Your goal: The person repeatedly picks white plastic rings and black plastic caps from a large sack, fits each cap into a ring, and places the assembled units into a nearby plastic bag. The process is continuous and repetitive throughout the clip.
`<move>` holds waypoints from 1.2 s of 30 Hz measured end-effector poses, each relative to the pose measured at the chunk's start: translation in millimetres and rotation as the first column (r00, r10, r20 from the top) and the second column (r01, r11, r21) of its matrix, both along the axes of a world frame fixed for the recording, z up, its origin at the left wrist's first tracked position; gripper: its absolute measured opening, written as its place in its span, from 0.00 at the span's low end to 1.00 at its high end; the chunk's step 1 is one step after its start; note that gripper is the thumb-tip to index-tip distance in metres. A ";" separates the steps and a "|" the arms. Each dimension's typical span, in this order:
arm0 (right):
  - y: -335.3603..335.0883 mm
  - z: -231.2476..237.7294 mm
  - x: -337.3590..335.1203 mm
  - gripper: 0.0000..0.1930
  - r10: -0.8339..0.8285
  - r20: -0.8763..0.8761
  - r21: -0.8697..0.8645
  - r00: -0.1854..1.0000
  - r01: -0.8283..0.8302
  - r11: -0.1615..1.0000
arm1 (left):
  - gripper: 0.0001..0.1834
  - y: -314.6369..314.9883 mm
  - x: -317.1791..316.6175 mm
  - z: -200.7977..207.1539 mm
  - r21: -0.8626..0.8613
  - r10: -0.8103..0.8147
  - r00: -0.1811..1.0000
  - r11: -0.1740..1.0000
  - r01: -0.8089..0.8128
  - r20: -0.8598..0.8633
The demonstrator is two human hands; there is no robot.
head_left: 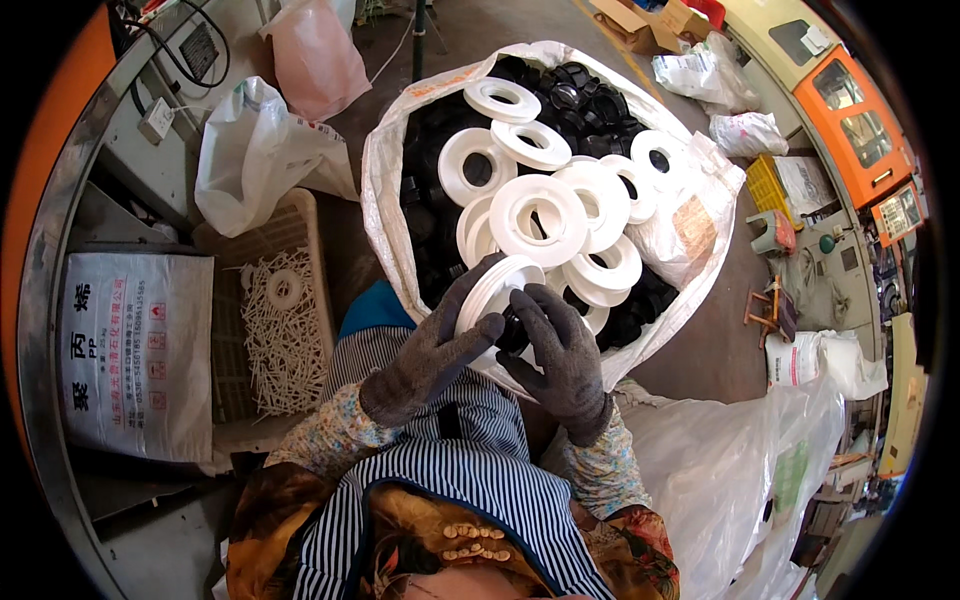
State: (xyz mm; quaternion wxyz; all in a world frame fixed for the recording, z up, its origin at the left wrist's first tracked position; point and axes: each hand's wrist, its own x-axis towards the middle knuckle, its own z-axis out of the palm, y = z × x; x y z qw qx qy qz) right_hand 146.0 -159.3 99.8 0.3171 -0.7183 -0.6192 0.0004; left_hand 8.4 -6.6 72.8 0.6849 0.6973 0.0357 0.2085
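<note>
A short stack of white rings [492,292] sits between two gray-gloved hands above the near edge of a wide white sack [384,215], where loose white rings [567,222] lie over a bed of black caps [575,97]. The left hand [428,352] is clamped on the stack's left side, fingers toward the far edge and thumb at the near one; the right hand [570,368] brings its fingertips to the right edge, its thumb apart, and whether it bears any weight cannot be told. Good handling here likely means a left grip firm enough to keep the rings flush, with the right fingertips nudging the rims even rather than squeezing. Smooth-looking plastic could slide in gloved fingers, so a hold on the outer rims looks safest. Staying low over the sack would keep any slip short and well away from the crate [314,250] of white sticks [285,350] at left.
</note>
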 end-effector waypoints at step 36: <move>-122.7 -0.6 42.7 0.30 0.077 -0.774 0.404 0.628 0.397 0.824 | 0.35 2.3 7.1 -28.5 0.622 0.252 0.946 0.712 -0.324 0.204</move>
